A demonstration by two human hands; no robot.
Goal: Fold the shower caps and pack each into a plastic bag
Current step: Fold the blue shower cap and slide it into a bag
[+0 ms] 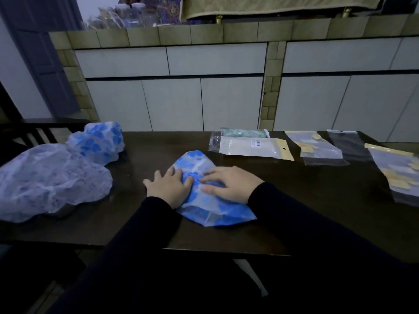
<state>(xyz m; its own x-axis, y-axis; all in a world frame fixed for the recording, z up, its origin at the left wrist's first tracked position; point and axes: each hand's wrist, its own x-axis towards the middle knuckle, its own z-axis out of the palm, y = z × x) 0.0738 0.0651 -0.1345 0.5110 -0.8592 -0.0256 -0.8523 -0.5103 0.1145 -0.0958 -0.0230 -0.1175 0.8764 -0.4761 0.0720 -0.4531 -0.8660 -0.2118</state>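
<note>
Lying flattened, blue-spotted shower cap (205, 208)

We count caps: 3 – one flattened (205, 189), two puffed at left (48, 180) (99, 141) | bags: 5 along the far right of the counter (317, 211) – (243, 133), (254, 148), (317, 146), (349, 145), (399, 171) | hands: 2 – left (169, 186), right (229, 183)

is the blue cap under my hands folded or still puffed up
Folded: the blue cap lies flat on the table, pressed by both hands.
</note>
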